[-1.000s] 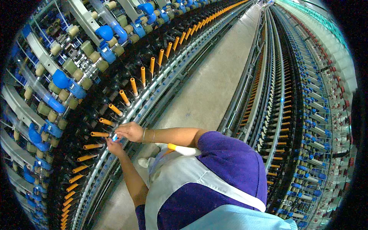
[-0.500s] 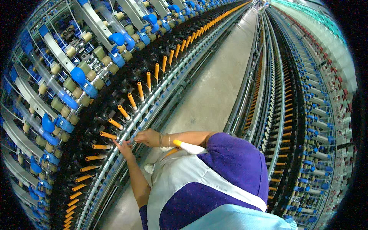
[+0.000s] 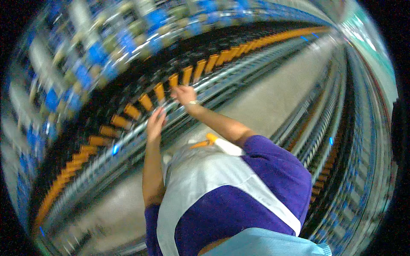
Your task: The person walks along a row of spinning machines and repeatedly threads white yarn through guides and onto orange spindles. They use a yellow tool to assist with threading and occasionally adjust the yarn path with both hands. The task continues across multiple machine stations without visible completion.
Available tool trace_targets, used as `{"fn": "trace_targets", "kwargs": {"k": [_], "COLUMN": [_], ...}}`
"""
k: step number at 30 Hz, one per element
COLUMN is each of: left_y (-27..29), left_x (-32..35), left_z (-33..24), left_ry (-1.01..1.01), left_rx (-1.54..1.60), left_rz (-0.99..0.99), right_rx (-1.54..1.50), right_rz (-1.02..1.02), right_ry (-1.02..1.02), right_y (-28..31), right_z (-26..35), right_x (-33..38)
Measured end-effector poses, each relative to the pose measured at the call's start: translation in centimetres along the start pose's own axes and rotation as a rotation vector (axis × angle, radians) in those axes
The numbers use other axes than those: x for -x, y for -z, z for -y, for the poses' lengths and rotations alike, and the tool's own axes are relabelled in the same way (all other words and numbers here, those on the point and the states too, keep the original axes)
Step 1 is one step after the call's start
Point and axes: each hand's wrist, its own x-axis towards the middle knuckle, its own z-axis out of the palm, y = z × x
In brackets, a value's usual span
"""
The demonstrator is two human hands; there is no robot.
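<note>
Reaching to the orange tubes (image 3: 131,112), ranged in a long, blurred row behind the pale rail (image 3: 132,135). With the right hand (image 3: 184,94), touching or just beside the lower end of one tube, with bent fingers; cannot tell which, nor how far open in grip or holding what. With the left hand (image 3: 156,123), at the rail near the tubes, half-curled in grip; cannot tell whether holding anything. Carrying a white, yellow-ended bobbin (image 3: 228,147) beside the apron (image 3: 192,170).
</note>
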Motion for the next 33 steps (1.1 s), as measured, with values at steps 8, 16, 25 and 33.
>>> {"fn": "trace_targets", "kwargs": {"k": [8, 16, 25, 33], "left_y": [8.3, 3.2, 1.1, 0.9], "left_x": [6.0, 8.6, -5.0, -1.0], "left_z": [-8.8, -11.4, -17.9, -14.3], "left_ry": [0.198, -0.087, -0.108, -0.152], "left_rx": [0.493, 0.264, 0.124, 0.135], "left_rz": [0.29, 0.428, 0.05, 0.275], "right_rx": [-0.223, 1.0, 1.548, 1.051], "right_rz": [0.953, 0.386, 0.052, 0.504], "right_ry": [-0.591, 1.465, 1.047, 0.712], "right_y": [-3.6, -5.8, -10.7, -12.0], "right_z": [2.3, 23.2, 28.6, 24.5], "right_x": [2.4, 4.6, 2.5, -1.7]}}
